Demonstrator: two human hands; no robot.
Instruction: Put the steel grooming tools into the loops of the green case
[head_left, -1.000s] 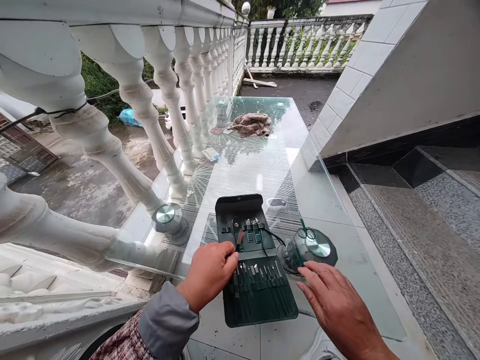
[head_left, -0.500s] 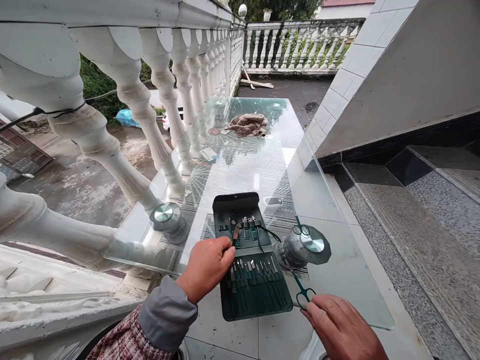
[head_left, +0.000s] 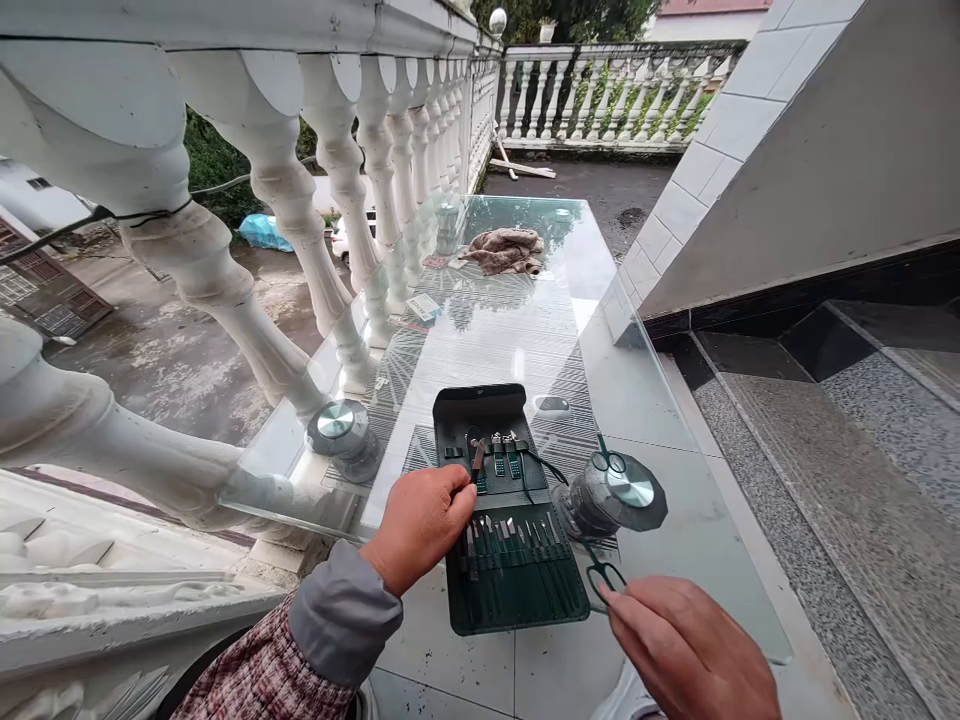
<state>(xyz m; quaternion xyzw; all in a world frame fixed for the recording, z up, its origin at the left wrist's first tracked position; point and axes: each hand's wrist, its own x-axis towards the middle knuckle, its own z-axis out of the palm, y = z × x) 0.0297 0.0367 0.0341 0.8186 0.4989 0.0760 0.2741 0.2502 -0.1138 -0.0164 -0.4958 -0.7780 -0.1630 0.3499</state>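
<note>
A dark green manicure case [head_left: 517, 595] lies unfolded on the glass table, with several slim metal tools in its near half and nail clippers [head_left: 506, 460] in its far half. My left hand [head_left: 420, 520] is closed over the case's left side, thumb and forefinger pinching a slim tool [head_left: 478, 458] with a flat metal end and dark handle. To the right of the case, my right hand [head_left: 694, 640] grips small scissors [head_left: 604, 576] by a green handle loop; their blades point away. Another pair of green-handled scissors [head_left: 610, 460] lies over the right table support.
The glass table top [head_left: 675, 530] rests on round supports with metal discs [head_left: 339, 420]. A crumpled brown cloth [head_left: 504, 250] and a small card-like box [head_left: 424, 306] lie farther along it. White balusters [head_left: 300, 220] run down the left; stone steps [head_left: 825, 440] rise at right.
My right hand has shifted slightly up, and the scissors in it have turned a little. My left hand keeps its pinch on the slim tool. The whole view has shifted slightly.
</note>
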